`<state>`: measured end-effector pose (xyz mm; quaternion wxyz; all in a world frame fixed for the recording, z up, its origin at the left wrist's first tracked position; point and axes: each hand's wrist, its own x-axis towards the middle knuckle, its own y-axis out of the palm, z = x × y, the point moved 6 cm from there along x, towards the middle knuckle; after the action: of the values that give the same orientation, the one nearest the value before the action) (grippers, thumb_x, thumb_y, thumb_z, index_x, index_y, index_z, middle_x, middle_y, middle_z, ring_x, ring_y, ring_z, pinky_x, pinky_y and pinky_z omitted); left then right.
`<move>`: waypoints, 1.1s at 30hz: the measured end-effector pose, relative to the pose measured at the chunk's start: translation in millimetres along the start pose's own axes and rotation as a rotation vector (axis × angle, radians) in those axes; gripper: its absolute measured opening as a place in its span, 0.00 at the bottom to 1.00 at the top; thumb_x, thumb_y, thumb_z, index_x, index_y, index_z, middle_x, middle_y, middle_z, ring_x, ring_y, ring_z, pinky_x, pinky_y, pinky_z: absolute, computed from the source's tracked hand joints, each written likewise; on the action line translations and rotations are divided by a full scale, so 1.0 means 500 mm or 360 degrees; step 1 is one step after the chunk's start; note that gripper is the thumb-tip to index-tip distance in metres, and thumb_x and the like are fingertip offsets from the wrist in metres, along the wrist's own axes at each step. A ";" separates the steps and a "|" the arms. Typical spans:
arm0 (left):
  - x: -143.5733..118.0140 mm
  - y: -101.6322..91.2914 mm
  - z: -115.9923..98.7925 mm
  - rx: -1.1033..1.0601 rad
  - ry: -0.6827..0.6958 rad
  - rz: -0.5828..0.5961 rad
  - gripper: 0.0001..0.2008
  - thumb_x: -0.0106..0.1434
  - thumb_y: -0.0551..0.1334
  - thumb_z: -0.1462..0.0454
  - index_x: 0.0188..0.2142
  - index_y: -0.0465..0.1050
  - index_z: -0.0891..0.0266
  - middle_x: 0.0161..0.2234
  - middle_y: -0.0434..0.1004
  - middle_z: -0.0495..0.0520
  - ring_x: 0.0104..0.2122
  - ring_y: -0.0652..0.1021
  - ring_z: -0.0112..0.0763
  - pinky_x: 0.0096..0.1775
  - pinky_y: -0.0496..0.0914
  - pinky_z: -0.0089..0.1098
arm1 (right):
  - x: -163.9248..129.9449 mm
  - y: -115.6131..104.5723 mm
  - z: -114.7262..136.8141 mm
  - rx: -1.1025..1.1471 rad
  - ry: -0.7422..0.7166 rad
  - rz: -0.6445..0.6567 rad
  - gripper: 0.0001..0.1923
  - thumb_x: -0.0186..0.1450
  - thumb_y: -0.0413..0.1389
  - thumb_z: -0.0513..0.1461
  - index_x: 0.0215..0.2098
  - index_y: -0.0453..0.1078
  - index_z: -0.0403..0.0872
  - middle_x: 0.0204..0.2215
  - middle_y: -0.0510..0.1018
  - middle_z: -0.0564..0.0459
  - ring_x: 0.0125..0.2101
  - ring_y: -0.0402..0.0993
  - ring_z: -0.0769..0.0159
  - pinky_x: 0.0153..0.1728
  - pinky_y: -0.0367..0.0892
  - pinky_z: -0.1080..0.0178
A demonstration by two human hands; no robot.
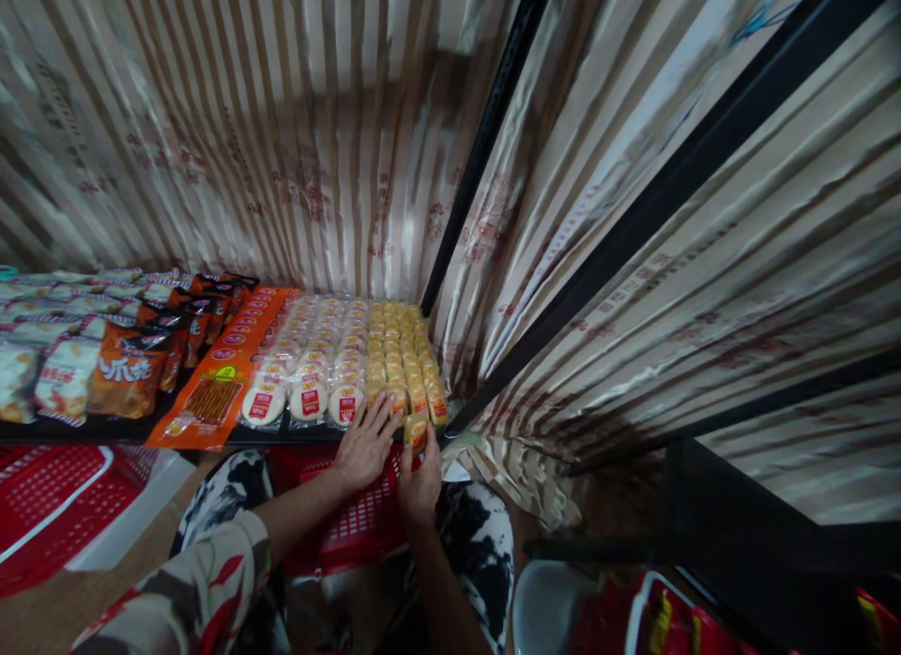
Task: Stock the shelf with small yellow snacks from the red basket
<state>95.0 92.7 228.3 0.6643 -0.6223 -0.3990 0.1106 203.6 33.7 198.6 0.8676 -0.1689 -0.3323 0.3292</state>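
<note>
My left hand [366, 441] lies flat on the front of the rows of small yellow snack packets [401, 350] on a low black shelf [211, 436], fingers spread. My right hand [420, 481] pinches one small yellow packet [417, 431] at the shelf's front edge, beside the last row. To the left of the yellow rows lie round white cakes with red labels [308, 397], and beyond those a long orange pack [225, 378].
Orange and white snack bags [105, 355] fill the shelf's left part. A red basket [352, 524] sits on my lap, another red basket [49, 495] at left. Striped curtain [282, 148] hangs behind. A black rack post [485, 148] stands right of the shelf.
</note>
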 end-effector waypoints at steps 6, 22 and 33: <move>0.002 0.012 0.013 -0.0011 0.0039 0.0012 0.27 0.63 0.53 0.64 0.62 0.53 0.58 0.64 0.48 0.55 0.64 0.45 0.43 0.61 0.46 0.46 | 0.000 0.008 -0.008 0.0019 0.0030 0.0056 0.28 0.66 0.44 0.47 0.57 0.58 0.37 0.52 0.69 0.35 0.52 0.66 0.54 0.50 0.63 0.52; 0.007 -0.003 0.010 -0.0035 0.0087 -0.0042 0.28 0.60 0.52 0.69 0.61 0.54 0.62 0.65 0.47 0.57 0.64 0.44 0.41 0.62 0.47 0.46 | 0.033 0.002 0.028 0.0054 -0.0048 0.0043 0.27 0.66 0.45 0.46 0.59 0.57 0.39 0.53 0.68 0.37 0.53 0.65 0.55 0.51 0.62 0.51; 0.003 -0.009 0.003 -0.0047 0.0064 -0.0049 0.28 0.59 0.50 0.73 0.60 0.56 0.66 0.65 0.45 0.62 0.64 0.43 0.41 0.61 0.48 0.48 | 0.037 0.001 0.040 0.0090 -0.0074 0.0066 0.27 0.65 0.45 0.45 0.58 0.57 0.39 0.52 0.67 0.37 0.53 0.63 0.55 0.52 0.61 0.51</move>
<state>93.4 94.1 233.1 0.6645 -0.6280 -0.3966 0.0818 200.0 48.3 221.6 0.8571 -0.1434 -0.3393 0.3602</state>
